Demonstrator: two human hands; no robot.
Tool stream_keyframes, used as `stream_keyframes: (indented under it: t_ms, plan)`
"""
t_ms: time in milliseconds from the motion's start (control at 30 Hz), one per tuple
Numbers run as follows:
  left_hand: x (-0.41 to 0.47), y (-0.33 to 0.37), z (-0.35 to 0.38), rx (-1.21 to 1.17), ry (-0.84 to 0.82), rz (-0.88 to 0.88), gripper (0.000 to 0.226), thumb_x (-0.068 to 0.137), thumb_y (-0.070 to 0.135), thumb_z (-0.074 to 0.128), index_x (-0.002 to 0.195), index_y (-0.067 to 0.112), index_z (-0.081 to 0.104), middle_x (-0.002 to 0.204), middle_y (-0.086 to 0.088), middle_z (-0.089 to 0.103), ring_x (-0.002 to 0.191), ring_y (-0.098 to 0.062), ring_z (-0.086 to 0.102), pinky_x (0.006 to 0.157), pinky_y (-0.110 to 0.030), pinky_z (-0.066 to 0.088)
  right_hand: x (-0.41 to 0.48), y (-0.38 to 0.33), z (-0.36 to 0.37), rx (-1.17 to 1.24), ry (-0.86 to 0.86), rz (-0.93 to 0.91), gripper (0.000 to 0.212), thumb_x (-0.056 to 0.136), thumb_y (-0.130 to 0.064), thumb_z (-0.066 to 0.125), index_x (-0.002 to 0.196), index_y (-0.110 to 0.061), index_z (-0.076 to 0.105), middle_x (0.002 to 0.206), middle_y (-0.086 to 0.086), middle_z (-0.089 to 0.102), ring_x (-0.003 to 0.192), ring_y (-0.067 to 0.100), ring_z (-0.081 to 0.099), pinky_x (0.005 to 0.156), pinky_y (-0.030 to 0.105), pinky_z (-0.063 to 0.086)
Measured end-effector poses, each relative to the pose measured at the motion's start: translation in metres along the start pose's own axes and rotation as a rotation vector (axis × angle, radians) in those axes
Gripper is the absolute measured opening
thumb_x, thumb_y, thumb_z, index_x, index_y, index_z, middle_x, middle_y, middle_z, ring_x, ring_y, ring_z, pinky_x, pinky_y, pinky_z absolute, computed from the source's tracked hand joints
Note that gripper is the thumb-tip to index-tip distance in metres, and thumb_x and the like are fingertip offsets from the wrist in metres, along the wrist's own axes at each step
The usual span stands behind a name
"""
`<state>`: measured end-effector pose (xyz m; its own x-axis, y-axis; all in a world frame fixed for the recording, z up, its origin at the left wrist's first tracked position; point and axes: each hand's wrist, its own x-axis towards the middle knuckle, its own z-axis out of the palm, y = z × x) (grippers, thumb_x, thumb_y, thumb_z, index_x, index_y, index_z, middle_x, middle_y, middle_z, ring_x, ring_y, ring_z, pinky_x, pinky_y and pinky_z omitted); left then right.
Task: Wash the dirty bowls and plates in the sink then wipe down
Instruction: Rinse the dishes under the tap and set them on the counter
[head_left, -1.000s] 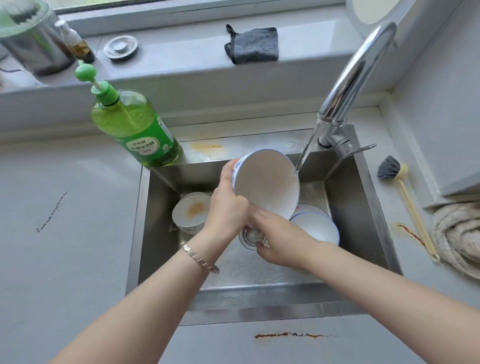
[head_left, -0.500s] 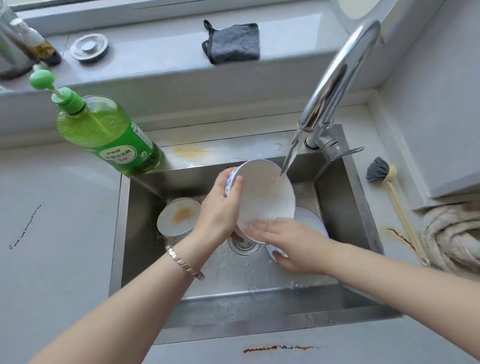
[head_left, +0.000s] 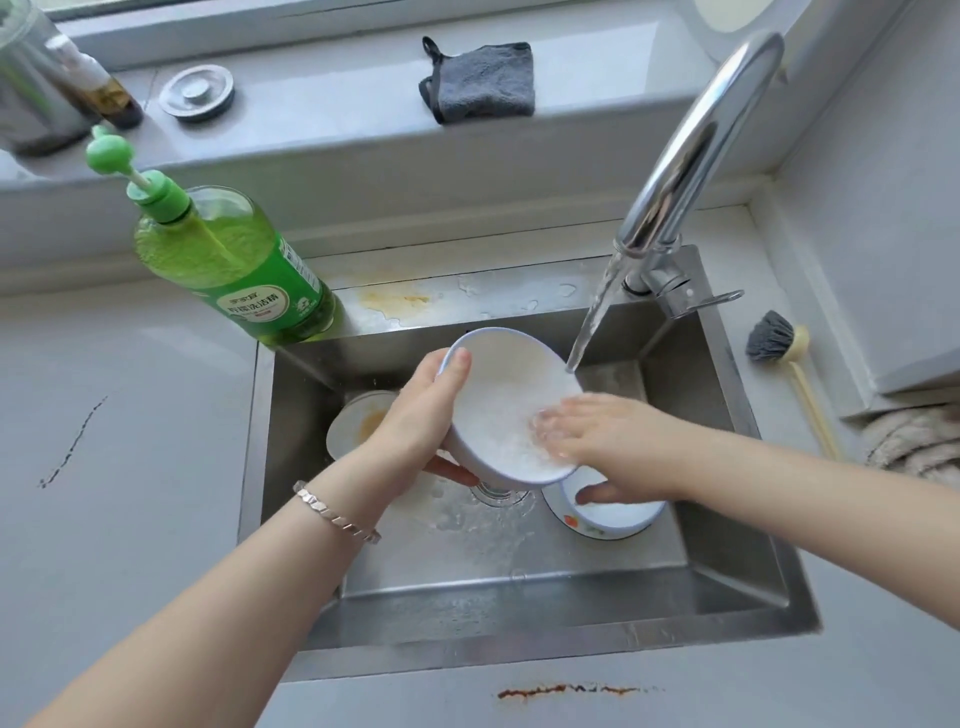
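My left hand (head_left: 415, 415) grips a white bowl (head_left: 498, 395) by its rim, thumb inside, tilting it over the steel sink (head_left: 519, 613). My right hand (head_left: 608, 436) lies with straight fingers against the bowl's wet inside. Water runs from the chrome faucet (head_left: 691, 156) onto the bowl's upper right edge. A dirty bowl (head_left: 353, 421) with an orange stain sits at the sink's left, partly hidden by my left hand. Another white bowl (head_left: 613, 517) with a flower pattern stands on the sink floor under my right hand.
A green dish soap bottle (head_left: 234, 265) stands at the sink's back left corner. A grey cloth (head_left: 480, 80) and a metal sink plug (head_left: 196, 93) lie on the sill. A dish brush (head_left: 789, 374) and a rolled towel (head_left: 914, 441) lie on the right. Brown stains mark the counter (head_left: 130, 467).
My right hand has moved from under the bowl's lower edge up onto its inside surface. The bowl has tilted further towards me under the running water.
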<state>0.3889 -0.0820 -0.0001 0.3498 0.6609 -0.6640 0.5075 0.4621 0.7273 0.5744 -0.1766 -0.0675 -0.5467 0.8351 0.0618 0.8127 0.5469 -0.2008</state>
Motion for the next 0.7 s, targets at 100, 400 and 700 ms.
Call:
stream_keyframes:
  t_ms: [100,400,700]
  plan:
    - [-0.003,-0.01,-0.001,-0.033,0.036,-0.11,0.033,0.097,0.051,0.033,0.118,0.029,0.045,0.096,0.002,0.053,0.066,-0.021,0.061,0.043,-0.032,0.054,-0.002,-0.034,0.0,0.483,0.139,0.191,0.045,0.077,-0.057,0.057,0.076,-0.013,0.069,0.069,-0.002,0.066,0.065,0.016,0.061,0.063,0.022,0.043]
    - [0.003,-0.021,-0.028,0.125,-0.117,-0.358,0.057,0.088,0.07,0.02,0.125,0.032,0.042,0.091,-0.017,0.059,0.072,-0.029,0.065,0.059,-0.033,0.056,0.009,-0.051,-0.001,1.55,0.48,0.927,0.071,0.077,-0.063,0.047,0.09,0.005,0.064,0.073,0.004,0.061,0.069,0.012,0.053,0.065,0.025,0.042]
    - [0.028,-0.009,0.019,-0.339,-0.196,-0.216,0.036,0.092,0.053,0.045,0.106,0.025,0.06,0.107,-0.004,0.065,0.089,-0.021,0.064,0.081,-0.043,0.054,-0.001,-0.001,-0.015,2.07,0.688,1.222,0.037,0.099,-0.039,0.033,0.099,-0.019,0.064,0.083,-0.001,0.071,0.081,0.018,0.064,0.073,0.035,0.049]
